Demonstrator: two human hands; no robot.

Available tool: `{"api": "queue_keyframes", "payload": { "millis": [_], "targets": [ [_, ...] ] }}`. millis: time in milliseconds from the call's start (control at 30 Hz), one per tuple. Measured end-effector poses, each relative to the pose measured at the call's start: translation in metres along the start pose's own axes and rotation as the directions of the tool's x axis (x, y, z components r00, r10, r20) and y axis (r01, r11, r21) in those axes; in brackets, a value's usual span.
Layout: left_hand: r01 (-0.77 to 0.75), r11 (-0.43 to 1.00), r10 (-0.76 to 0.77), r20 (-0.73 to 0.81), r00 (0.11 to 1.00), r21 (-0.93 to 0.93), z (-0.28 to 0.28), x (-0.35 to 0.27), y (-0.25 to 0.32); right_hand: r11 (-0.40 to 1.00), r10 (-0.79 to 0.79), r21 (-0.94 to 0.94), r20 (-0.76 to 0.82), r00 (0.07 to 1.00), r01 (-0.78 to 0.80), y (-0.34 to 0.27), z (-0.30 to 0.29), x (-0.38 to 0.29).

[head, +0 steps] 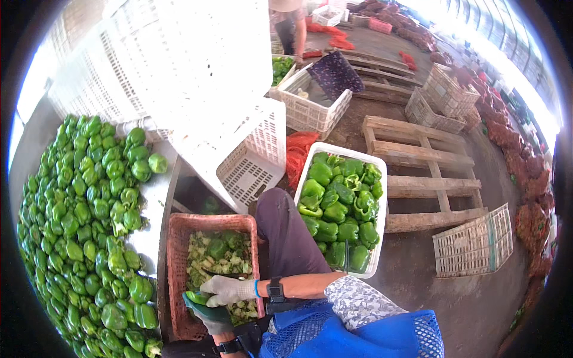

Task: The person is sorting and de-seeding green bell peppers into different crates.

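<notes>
My left hand (210, 315), in a green-palmed glove, holds a green bell pepper (197, 297) over the near part of a red plastic basket (175, 268). My right hand (228, 290), in a pale knit glove, has its fingers curled against the same pepper. Beside the right hand lies a thin dark curved thing (224, 274); whether the hand touches it cannot be told. Pale pepper cores and scraps (201, 255) fill much of the basket, with some green pieces among them. A large heap of green bell peppers (80, 223) covers the metal table (154, 192) at left.
Right of my knee stands a white crate (382, 201) full of green peppers. White crates (264, 156) rise ahead, beside red netting (300, 152). Wooden pallets (429, 183) and a tilted crate (474, 241) lie at right. A person (291, 27) bends over a crate at the top.
</notes>
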State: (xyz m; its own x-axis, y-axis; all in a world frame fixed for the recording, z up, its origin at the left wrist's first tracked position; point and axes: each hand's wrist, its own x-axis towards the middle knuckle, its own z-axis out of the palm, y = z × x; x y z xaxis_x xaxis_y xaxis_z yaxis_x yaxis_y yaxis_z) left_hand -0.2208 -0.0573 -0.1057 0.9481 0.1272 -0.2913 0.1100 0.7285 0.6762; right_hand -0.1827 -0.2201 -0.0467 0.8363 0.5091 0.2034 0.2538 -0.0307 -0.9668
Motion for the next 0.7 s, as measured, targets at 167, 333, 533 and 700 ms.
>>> {"api": "queue_keyframes", "payload": {
  "millis": [167,333,533,700],
  "targets": [
    [-0.422,0.252,0.236,0.367,0.900,0.871,0.054,-0.031,0.020,0.398,0.382,0.852,0.183,0.906,-0.340,-0.018,-0.025,-0.005],
    [-0.355,0.688,0.171,0.334,0.927,0.632,0.107,-0.019,0.019,0.534,0.523,0.725,0.121,0.844,-0.435,-0.013,-0.039,-0.006],
    [-0.023,0.985,-0.001,0.138,0.990,0.171,0.133,-0.008,0.026,0.867,0.345,0.494,-0.504,0.792,-0.064,-0.102,-0.164,-0.094],
    [-0.110,0.945,0.056,0.180,0.982,0.307,0.088,0.003,0.054,0.793,0.589,0.607,-0.743,0.317,-0.050,-0.063,-0.235,-0.167]
  ]
}}
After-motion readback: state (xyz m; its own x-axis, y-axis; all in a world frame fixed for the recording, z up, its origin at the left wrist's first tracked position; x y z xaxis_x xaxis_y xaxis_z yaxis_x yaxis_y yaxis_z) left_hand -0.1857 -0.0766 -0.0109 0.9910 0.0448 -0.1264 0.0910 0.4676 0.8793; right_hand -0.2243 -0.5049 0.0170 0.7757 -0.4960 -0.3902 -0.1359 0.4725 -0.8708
